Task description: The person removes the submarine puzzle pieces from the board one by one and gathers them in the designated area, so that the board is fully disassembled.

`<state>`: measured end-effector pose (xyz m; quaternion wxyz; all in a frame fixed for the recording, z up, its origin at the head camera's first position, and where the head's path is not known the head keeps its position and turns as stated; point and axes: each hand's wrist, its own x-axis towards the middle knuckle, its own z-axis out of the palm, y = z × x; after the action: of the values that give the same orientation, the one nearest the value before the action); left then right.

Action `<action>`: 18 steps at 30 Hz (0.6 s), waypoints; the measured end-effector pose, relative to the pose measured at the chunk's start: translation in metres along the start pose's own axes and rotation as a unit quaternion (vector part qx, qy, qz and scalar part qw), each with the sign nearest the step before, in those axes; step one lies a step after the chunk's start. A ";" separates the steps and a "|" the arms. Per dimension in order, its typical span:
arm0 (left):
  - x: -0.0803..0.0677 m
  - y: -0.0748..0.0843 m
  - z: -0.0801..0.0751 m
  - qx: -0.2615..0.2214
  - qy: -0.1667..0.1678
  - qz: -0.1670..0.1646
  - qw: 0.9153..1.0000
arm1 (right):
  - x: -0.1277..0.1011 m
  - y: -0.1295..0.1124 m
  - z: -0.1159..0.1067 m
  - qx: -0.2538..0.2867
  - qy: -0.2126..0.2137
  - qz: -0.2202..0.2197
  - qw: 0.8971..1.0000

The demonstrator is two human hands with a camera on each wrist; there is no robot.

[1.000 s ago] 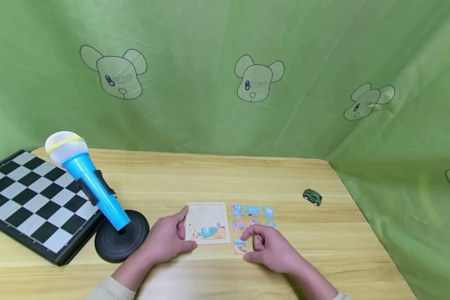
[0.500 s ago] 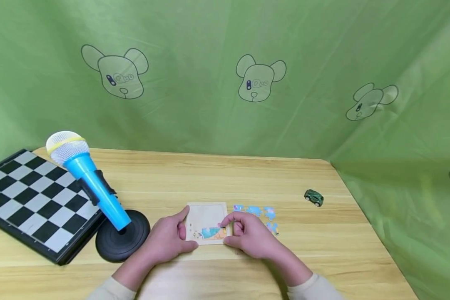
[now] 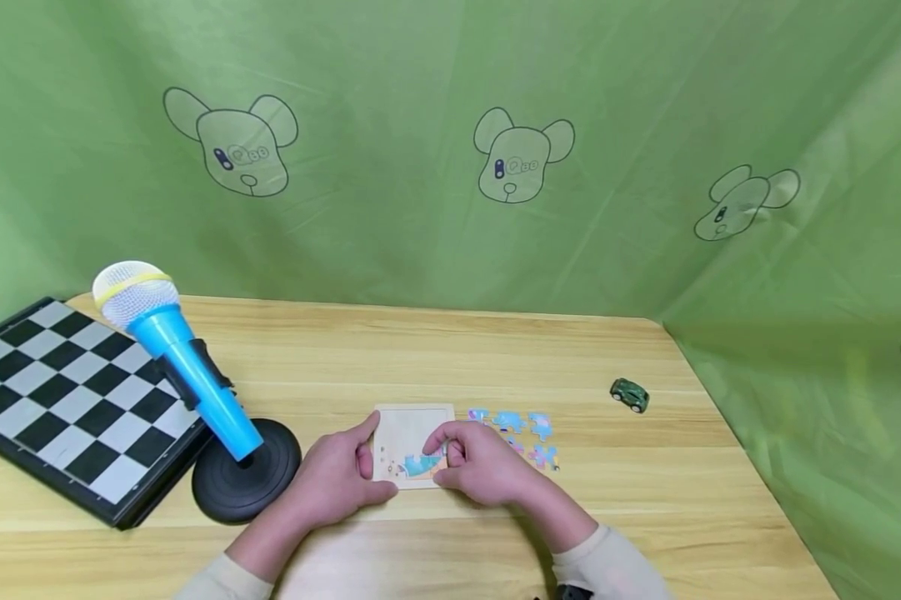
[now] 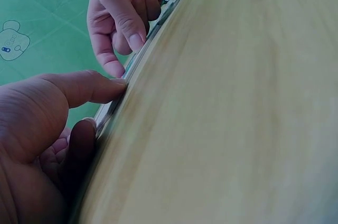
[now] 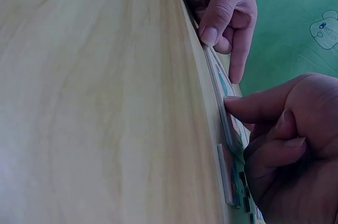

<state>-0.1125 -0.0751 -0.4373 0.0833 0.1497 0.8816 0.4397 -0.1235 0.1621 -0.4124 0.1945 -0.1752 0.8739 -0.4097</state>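
The right hand (image 3: 480,471) curls its fingers (image 5: 248,105) over the near right part of the puzzle tray (image 3: 408,433), thumb and forefinger pinching a puzzle piece (image 3: 424,463) down into it; the left hand (image 3: 337,479) rests at the tray's left edge, thumb laid straight along its rim, fingers relaxed and gripping nothing; the tray lies flat on the tabletop (image 3: 435,358) near the front edge; loose pieces (image 3: 521,433) lie just right of it; a green toy car (image 3: 629,395) sits farther right; a blue toy microphone (image 3: 176,367) on a black stand and a chessboard (image 3: 60,400) stand to the left.
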 end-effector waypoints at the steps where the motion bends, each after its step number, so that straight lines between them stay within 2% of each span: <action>1: 0.000 0.000 0.000 0.000 0.000 0.000 1.000 | 0.000 0.000 0.000 -0.002 0.000 -0.001 1.000; 18: 0.000 0.001 0.000 -0.006 -0.001 -0.003 1.000 | 0.002 -0.005 0.001 -0.013 -0.011 0.000 1.000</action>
<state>-0.1121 -0.0751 -0.4366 0.0864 0.1474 0.8791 0.4450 -0.1234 0.1575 -0.4096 0.2019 -0.1824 0.8768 -0.3965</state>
